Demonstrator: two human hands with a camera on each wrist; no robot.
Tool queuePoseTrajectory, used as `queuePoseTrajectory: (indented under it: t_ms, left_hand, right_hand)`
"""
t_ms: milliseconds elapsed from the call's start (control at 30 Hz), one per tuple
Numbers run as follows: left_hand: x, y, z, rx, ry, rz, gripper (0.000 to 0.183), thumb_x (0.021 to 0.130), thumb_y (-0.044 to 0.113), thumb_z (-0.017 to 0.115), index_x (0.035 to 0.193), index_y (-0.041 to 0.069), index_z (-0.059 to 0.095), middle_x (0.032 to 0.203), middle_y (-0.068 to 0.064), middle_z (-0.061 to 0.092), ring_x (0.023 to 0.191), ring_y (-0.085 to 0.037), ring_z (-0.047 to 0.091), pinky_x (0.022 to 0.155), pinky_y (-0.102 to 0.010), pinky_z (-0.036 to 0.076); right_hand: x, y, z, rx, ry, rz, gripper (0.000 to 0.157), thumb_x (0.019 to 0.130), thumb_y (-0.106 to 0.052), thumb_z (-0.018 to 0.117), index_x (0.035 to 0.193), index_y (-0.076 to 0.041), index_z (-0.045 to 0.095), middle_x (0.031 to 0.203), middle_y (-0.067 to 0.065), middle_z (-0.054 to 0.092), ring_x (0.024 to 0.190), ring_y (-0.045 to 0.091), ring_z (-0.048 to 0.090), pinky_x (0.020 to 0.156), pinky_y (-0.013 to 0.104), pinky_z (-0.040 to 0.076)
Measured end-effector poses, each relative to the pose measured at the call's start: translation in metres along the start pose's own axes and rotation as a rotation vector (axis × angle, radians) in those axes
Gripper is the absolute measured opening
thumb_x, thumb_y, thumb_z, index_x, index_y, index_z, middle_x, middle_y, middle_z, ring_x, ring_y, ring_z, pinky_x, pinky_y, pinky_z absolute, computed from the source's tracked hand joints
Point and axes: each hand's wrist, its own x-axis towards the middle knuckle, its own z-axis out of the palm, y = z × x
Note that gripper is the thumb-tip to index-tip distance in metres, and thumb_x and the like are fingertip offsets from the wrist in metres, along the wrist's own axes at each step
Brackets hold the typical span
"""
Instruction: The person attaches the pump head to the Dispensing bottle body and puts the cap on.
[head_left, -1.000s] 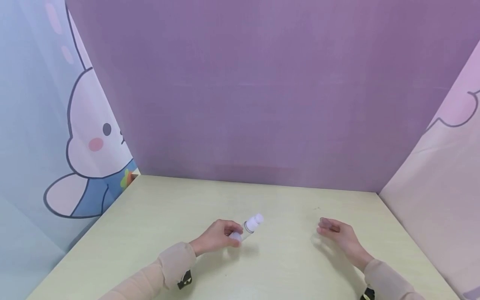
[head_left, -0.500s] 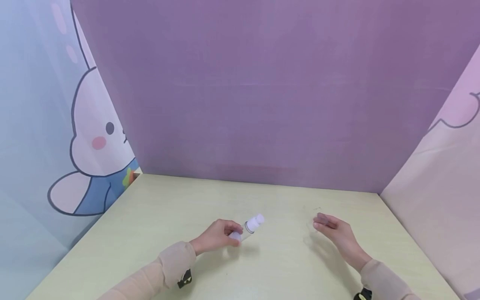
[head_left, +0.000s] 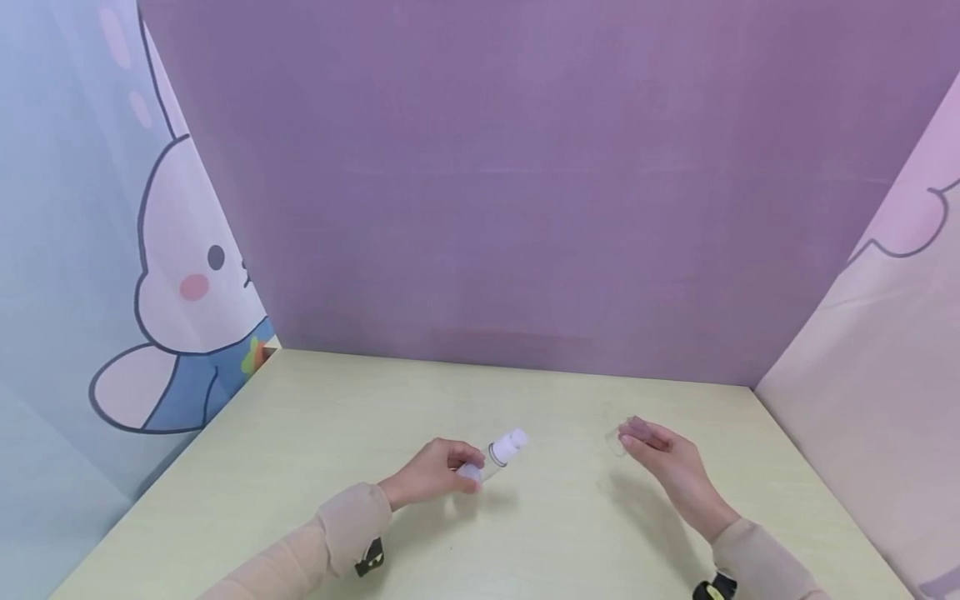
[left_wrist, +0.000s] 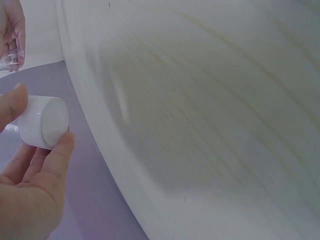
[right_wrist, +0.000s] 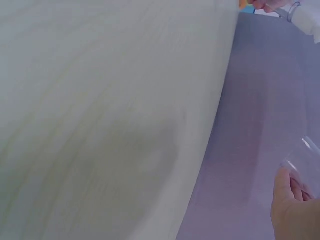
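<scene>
A small clear bottle with a white pump top (head_left: 507,447) and a white base (left_wrist: 44,121) is pinched by my left hand (head_left: 433,475). It tilts, pump end up and to the right, above the table. The fingers and thumb sit around the base end. To the right, my right hand (head_left: 673,471) pinches a clear plastic cap (head_left: 617,439) between thumb and fingers, its free end toward the left. In the right wrist view the cap (right_wrist: 305,162) is see-through and partly cut off by the frame edge. Bottle and cap are apart.
Both hands are above a pale yellow table (head_left: 375,392). A purple backdrop (head_left: 525,192) rises behind its far edge. On the left hangs a blue cloth (head_left: 60,275) with a cartoon rabbit; a pale pink cloth (head_left: 900,400) borders the right.
My right hand has moved a little to the left and upward with the clear cap. The left hand and the bottle have stayed in place.
</scene>
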Motion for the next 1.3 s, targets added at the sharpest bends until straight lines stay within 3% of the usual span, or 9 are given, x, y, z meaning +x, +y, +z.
queuePoseTrajectory:
  t_ms: [467, 833, 1300]
  left_hand:
    - [0.003, -0.004, 0.002, 0.014, -0.012, 0.007, 0.039, 0.075, 0.012, 0.074, 0.110, 0.001, 0.063, 0.115, -0.013, 0.062, 0.108, -0.031, 0.057, 0.091, -0.043, 0.045]
    - [0.006, -0.003, 0.006, 0.013, -0.024, 0.013, 0.040, 0.075, 0.013, 0.073, 0.112, 0.001, 0.063, 0.115, -0.012, 0.062, 0.109, -0.031, 0.057, 0.092, -0.043, 0.044]
    - [0.007, 0.003, 0.015, -0.022, -0.037, 0.000, 0.039, 0.074, 0.010, 0.073, 0.111, 0.002, 0.063, 0.112, -0.012, 0.063, 0.110, -0.031, 0.057, 0.091, -0.043, 0.045]
  right_hand:
    - [0.002, -0.011, 0.021, 0.136, -0.043, -0.004, 0.065, 0.086, -0.027, 0.064, 0.137, 0.002, 0.034, 0.134, 0.010, 0.048, 0.101, -0.004, 0.056, 0.088, 0.015, 0.043]
    - [0.004, -0.022, 0.035, 0.136, -0.078, -0.012, 0.063, 0.084, -0.029, 0.065, 0.134, 0.000, 0.040, 0.143, 0.011, 0.039, 0.108, -0.006, 0.052, 0.090, 0.015, 0.042]
    - [0.001, -0.041, 0.059, 0.246, -0.134, -0.032, 0.059, 0.083, -0.019, 0.067, 0.133, 0.002, 0.041, 0.135, 0.015, 0.047, 0.108, 0.004, 0.056, 0.092, 0.020, 0.043]
